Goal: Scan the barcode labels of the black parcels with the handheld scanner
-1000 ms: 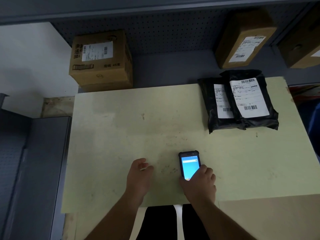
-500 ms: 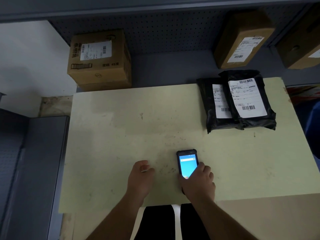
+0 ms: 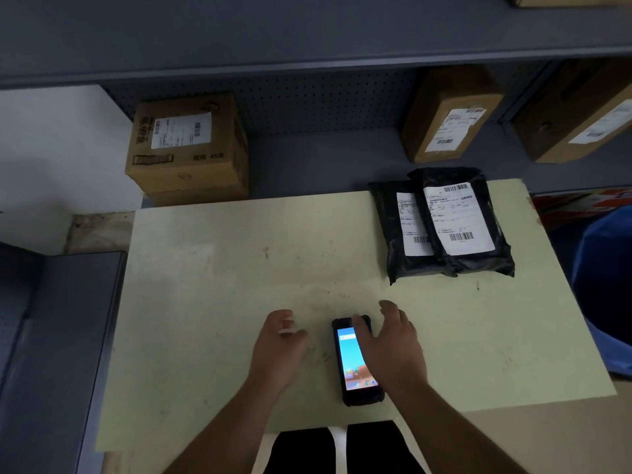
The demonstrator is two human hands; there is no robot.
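The handheld scanner [image 3: 355,362] is lying flat on the pale green tabletop [image 3: 205,302], near the front edge, with its lit screen facing up. The right hand [image 3: 393,350] is reaching over the scanner's right side; its fingers are spread and slightly bent, one fingertip is overlapping the top end of the device, and the palm is covering part of the right edge. The fingers are not closing round the scanner, so the hand is released rather than grasping. Whether the palm is pressing on the device or hovering just over it cannot be told.

The left hand [image 3: 277,350] is resting on the tabletop just beside the scanner's left side, apart from it. Its fingers are loosely curled and are holding nothing.

Two black parcels are lying at the far right of the tabletop, well apart from both hands. The right black parcel [image 3: 468,220] is overlapping the right edge of the left black parcel [image 3: 393,234]. Each is showing a white barcode label face up.

Behind the table, a cardboard box [image 3: 188,148] with a white label is sitting on the grey shelf [image 3: 307,159]. A second labelled cardboard box [image 3: 448,114] is leaning further right.
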